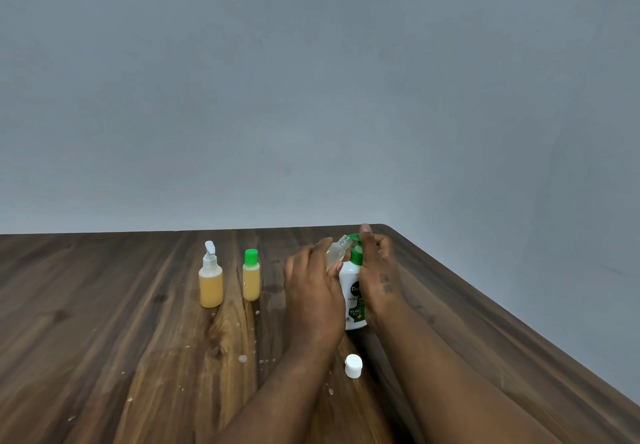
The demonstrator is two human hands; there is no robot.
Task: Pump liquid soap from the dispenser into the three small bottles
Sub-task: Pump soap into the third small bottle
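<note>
A white soap dispenser [352,296] with a green pump head stands on the wooden table [104,322]. My left hand [311,287] holds a small clear bottle [337,251] tilted, its open neck up against the green spout. My right hand [377,270] rests on top of the pump, fingers curled over it. Two small bottles of amber liquid stand to the left: one with a white pump top [210,279], one with a green cap [251,274]. A loose white cap [353,365] lies on the table between my forearms.
Small drops and wet smears dot the tabletop near the bottles. The table's far edge meets a plain grey wall, and its right edge runs diagonally toward the lower right corner.
</note>
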